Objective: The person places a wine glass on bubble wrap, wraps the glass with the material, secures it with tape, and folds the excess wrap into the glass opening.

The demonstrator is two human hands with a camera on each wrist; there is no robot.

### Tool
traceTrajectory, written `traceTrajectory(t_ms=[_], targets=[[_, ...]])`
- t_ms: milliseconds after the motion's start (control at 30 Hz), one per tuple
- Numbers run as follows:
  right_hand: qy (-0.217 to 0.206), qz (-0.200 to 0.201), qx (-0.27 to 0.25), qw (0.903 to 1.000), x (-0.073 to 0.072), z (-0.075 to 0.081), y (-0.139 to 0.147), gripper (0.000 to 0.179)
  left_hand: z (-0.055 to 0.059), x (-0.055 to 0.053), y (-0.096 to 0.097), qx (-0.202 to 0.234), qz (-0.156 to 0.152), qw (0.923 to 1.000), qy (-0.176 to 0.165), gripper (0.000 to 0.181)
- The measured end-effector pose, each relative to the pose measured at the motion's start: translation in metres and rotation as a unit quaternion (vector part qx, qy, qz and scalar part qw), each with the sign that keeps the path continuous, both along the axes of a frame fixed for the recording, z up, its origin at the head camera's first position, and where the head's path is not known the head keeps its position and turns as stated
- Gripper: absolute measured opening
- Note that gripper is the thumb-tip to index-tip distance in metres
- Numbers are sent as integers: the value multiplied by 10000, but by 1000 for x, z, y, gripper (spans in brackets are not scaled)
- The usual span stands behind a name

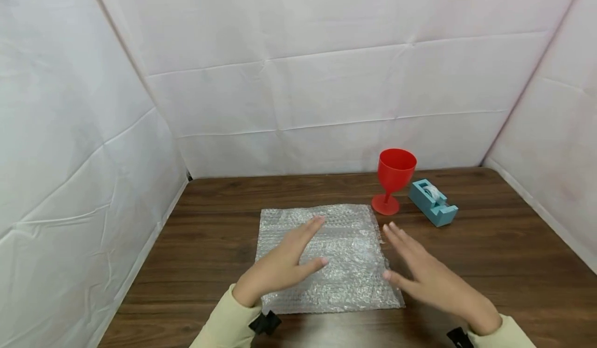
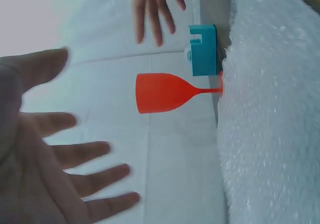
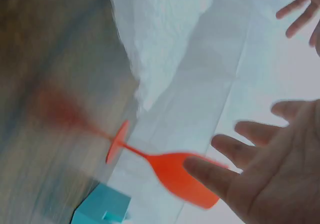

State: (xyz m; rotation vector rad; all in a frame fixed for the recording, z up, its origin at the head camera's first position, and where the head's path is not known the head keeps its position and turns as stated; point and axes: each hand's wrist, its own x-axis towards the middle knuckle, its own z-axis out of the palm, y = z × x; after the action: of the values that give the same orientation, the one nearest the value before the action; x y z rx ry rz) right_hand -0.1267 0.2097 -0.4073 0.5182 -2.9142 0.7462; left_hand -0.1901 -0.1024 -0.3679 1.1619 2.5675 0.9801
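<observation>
A square sheet of bubble wrap (image 1: 345,265) lies flat on the dark wooden table. Over its left half my left hand (image 1: 282,265) hovers with straight, spread fingers and holds nothing. My right hand (image 1: 431,280) is held above the table just beyond the sheet's right edge, fingers extended and likewise holding nothing. Behind the sheet's back right corner stands a red plastic goblet (image 1: 395,171), upright, also seen sideways in the left wrist view as a red goblet (image 2: 165,93). To the goblet's right sits a teal tape dispenser (image 1: 431,203) with a roll of clear tape.
The wooden table (image 1: 200,265) ends at a white cloth backdrop (image 1: 326,89) behind it. White cloth walls (image 1: 70,156) also hang along the left and right sides. Each wrist wears a black strap (image 1: 265,323) over a pale yellow sleeve (image 1: 228,322).
</observation>
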Motion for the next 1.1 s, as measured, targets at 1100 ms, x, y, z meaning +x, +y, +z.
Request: traceTrajectory(t_ms=[1100], targets=[[-703, -1319, -3502, 9247, -111, 0, 53, 72, -40, -112, 129, 2817, 751, 9360, -1974, 60]])
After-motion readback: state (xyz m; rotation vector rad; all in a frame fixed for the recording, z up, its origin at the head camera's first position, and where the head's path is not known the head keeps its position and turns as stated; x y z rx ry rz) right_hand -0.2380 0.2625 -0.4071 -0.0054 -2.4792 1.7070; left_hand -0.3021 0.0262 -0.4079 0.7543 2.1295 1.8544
